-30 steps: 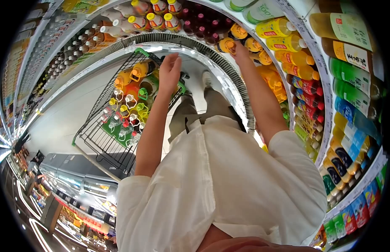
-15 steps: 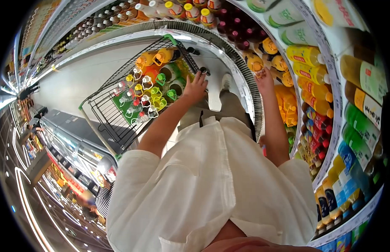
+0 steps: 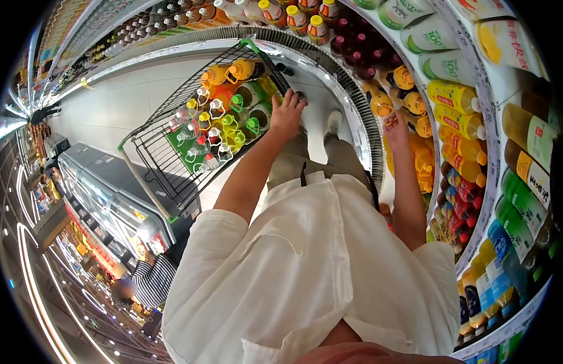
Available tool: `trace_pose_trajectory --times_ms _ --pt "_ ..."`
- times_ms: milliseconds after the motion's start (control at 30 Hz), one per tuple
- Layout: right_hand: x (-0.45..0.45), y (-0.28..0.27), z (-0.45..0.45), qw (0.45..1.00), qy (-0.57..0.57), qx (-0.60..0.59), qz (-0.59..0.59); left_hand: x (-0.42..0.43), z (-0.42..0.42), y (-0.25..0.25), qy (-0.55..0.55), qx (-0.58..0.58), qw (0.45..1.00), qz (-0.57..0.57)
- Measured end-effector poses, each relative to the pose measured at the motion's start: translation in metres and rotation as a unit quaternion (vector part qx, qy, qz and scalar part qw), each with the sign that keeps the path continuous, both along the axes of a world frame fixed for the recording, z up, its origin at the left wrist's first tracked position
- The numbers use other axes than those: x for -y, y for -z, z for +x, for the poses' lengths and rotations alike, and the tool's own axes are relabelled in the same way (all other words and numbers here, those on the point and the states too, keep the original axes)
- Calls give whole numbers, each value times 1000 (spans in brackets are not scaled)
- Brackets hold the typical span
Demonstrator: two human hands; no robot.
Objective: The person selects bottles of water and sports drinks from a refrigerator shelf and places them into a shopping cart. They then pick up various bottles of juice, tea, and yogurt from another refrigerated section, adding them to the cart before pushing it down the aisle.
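My left hand (image 3: 287, 114) lies at the near corner of a shopping cart (image 3: 149, 177), its fingers stretched out and apart over the rim. Inside the cart stand several handled bottles: orange ones (image 3: 240, 70), large green-capped ones (image 3: 253, 124), and smaller ones with yellow, white and red caps (image 3: 216, 109). On the other side, my right hand (image 3: 398, 128) is raised beside the curved drinks shelf, palm up with fingers curled in; I see nothing in it. Just past its fingertips sits an orange juice bottle (image 3: 378, 102); whether they touch, I cannot tell.
Shelves of drinks curve round my right side, with yellow bottles (image 3: 454, 94), green-and-white bottles (image 3: 446, 68) and dark red bottles (image 3: 358, 56). A grey display case (image 3: 105, 182) lines the left. A person in a striped top (image 3: 155, 284) stands there.
The view has shifted slightly, so the cart, shelves and both hands appear a little further right. The person in stripes shows more fully. Both hands keep nearly the same pose.
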State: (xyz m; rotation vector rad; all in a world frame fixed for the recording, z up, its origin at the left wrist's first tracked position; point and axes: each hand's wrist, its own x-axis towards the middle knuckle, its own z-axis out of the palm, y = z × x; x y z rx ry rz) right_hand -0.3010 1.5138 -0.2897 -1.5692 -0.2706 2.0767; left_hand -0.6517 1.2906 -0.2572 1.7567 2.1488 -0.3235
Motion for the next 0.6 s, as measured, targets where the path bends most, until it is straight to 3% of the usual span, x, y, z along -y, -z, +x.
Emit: trace_pose_trajectory --times_ms 167,233,333,367,433,467,500,567,600 --pt "-9 1 -5 999 -29 12 -15 -31 -27 8 -2 -58 998 1" --pt "-6 -2 -9 1000 -27 10 -8 -77 -38 -20 -146 30 984 -93" --pt "-6 -1 -17 1000 -18 16 -14 -151 -68 -29 -214 164 957 107" --pt "-7 -2 -19 1000 -18 17 -10 -175 -79 -17 -171 192 928 268" --pt "-5 -6 -23 1000 -17 9 -23 -233 -91 -21 -188 217 896 338" --pt "-5 -6 -23 999 -21 5 -25 -258 -99 -16 -225 195 912 283" --pt "-4 -7 -24 999 -22 10 -22 -274 -104 -3 -196 175 920 291" --pt "-1 -10 -24 999 -21 23 -20 -303 -119 44 -118 108 968 192" --pt "1 -11 -23 999 -22 26 -19 -309 -117 60 -153 150 967 140"
